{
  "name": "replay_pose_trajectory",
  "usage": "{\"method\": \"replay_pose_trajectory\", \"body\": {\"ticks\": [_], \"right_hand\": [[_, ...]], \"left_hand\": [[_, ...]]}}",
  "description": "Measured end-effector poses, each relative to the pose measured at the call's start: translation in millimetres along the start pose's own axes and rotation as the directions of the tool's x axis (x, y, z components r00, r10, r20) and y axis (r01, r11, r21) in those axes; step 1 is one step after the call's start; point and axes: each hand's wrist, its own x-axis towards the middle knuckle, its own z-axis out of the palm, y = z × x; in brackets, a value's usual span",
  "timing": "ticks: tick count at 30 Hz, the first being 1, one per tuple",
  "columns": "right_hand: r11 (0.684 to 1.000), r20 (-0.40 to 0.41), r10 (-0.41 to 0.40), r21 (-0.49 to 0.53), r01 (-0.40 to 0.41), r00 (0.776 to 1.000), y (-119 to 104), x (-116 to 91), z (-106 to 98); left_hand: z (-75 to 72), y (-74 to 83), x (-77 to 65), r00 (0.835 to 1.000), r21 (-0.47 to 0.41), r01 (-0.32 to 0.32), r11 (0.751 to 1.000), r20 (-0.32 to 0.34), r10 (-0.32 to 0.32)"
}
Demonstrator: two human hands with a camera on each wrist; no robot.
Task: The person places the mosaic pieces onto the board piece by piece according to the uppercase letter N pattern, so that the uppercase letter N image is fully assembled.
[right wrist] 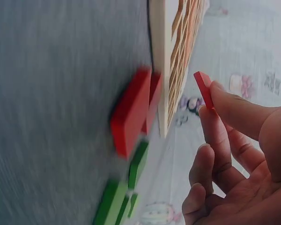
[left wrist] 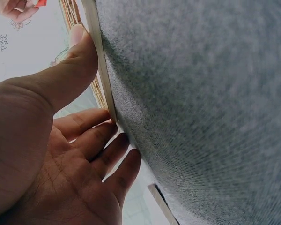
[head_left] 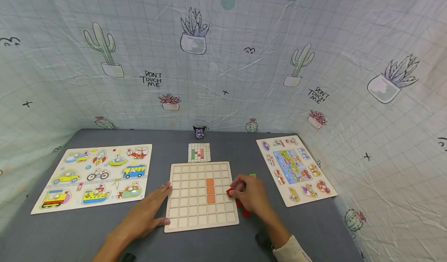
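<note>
A square wooden grid board [head_left: 185, 211] lies on the grey table, with three orange square tiles [head_left: 210, 190] in a column in its cells. My left hand [head_left: 146, 211] rests at the board's left edge, thumb and fingertips touching its side. Between thumb and forefinger, my right hand [head_left: 253, 194] pinches a red square tile [right wrist: 204, 86], held tilted above the right part of the board. Other red tiles [right wrist: 131, 112] lie beside the board's right edge, partly hidden by the right hand in the head view. Several green tiles [right wrist: 111, 201] lie beyond them.
A small pattern card [head_left: 199, 153] touches the board's far edge, and a dark purple figurine [head_left: 199, 132] stands behind it. A vehicle puzzle board [head_left: 111, 198] lies at left, another picture puzzle board [head_left: 297, 169] at right. A printed cloth [head_left: 223, 60] hangs behind the table.
</note>
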Motion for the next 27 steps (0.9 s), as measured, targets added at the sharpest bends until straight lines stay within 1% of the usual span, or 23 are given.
{"method": "replay_pose_trajectory", "body": {"ticks": [5,10,13,17,23,27], "right_hand": [[0.999,0.031,-0.033,0.023,0.032,0.999,-11,-9,11],[0.998,0.078,-0.044,0.036,0.041,0.996,-21,-15,21],[0.998,0.093,-0.058,0.033,0.056,0.994,-25,-17,26],[0.998,0.1,-0.065,-0.016,0.067,0.993,-28,-18,33],[0.992,0.088,-0.071,-0.094,0.079,0.994,-32,-17,40],[0.986,0.106,-0.063,-0.145,0.078,0.992,-36,-17,42]], "left_hand": [[-0.4,-0.1,-0.2,1.0,-0.004,0.004,1.0,0.004,-0.004],[-0.4,-0.1,0.3,1.0,0.002,0.002,1.0,0.0,-0.002],[0.4,-0.3,1.1,1.0,0.005,-0.002,1.0,-0.005,0.002],[0.3,-0.3,1.4,1.0,0.006,-0.002,1.0,-0.004,0.002],[-0.6,0.3,1.5,1.0,0.006,0.002,1.0,0.007,-0.002],[-1.0,0.5,1.5,1.0,0.002,0.004,1.0,0.01,-0.004]]}}
